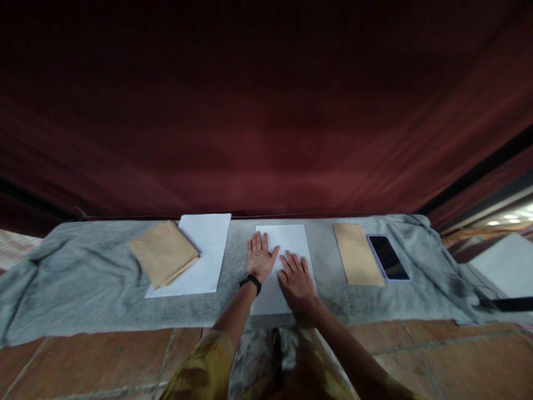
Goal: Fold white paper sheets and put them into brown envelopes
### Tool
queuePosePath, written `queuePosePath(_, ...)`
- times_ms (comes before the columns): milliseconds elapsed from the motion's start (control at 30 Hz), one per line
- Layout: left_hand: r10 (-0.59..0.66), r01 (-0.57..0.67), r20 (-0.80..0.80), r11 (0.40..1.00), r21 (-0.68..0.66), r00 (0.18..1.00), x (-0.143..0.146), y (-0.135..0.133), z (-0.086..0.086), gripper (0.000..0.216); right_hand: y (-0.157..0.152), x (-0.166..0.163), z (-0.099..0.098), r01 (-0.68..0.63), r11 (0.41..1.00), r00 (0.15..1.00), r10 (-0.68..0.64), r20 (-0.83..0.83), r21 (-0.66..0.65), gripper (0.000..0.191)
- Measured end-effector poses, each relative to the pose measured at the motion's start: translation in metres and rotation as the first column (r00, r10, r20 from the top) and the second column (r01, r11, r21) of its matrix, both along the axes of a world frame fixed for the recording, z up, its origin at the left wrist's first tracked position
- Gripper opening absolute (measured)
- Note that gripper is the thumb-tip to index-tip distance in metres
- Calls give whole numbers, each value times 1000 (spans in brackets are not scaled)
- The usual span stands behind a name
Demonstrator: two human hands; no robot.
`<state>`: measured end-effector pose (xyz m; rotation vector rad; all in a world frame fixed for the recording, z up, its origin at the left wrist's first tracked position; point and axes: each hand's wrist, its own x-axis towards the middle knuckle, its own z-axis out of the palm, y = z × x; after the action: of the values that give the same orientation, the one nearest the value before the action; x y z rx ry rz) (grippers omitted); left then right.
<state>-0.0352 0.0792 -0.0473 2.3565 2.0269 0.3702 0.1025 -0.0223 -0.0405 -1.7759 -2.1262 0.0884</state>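
Note:
A white sheet of paper (266, 297) lies flat on a grey cloth, directly in front of me. My left hand (260, 258), a black band on its wrist, rests on the sheet's upper left part with the fingers stretched out. Lower and to the right, my right hand (296, 280) lies on the same sheet, palm down and fingers spread. Neither hand holds anything. Parts of the sheet are hidden under both hands.
On the left, a stack of brown envelopes (162, 253) overlaps white paper sheets (210, 250). To the right lie a single brown envelope (358, 255) and a phone (388, 257). The grey cloth (104, 278) ends before the tiled floor (112, 361); a dark red curtain (266, 139) hangs behind.

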Motion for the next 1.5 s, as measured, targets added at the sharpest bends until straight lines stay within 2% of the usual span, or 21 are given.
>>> queuePosePath(133,-7,7,-19,1000,-8,1000,1,0,4,76,-31,5,4,-25,1000,999,25,-24,7,47)
queuePosePath(300,-20,21,-34,1000,18,999,6,0,6,70,-37,9,10,-29,999,999,30,-29,45,46)
queuePosePath(367,-147,148,-37,988,31,988,14,-2,4,62,-37,8,9,-23,998,999,24,-30,56,46)
queuePosePath(433,-306,307,-26,952,24,952,24,-2,1,56,-37,7,7,-21,998,999,23,-30,61,45)
queuePosePath(500,-373,373,-10,928,13,928,34,1,-1,55,-37,6,5,-20,998,999,21,-31,61,46)
queuePosePath(767,-324,322,-15,944,-69,946,44,43,3,64,-36,8,1,-26,999,999,26,-18,32,48)
queuePosePath(900,-329,327,-17,942,-81,944,42,46,5,64,-36,9,-1,-26,999,1000,26,-16,26,49)
queuePosePath(1067,-436,432,-26,897,-89,900,27,29,7,57,-36,9,-2,-25,999,1000,26,-17,46,48)
queuePosePath(1300,-570,567,-9,818,-99,821,-5,-14,11,53,-36,9,-6,-23,999,999,24,-24,47,49)
queuePosePath(1500,-562,559,-42,827,-64,826,-26,-65,10,57,-36,9,-9,-21,997,1000,20,9,70,46)
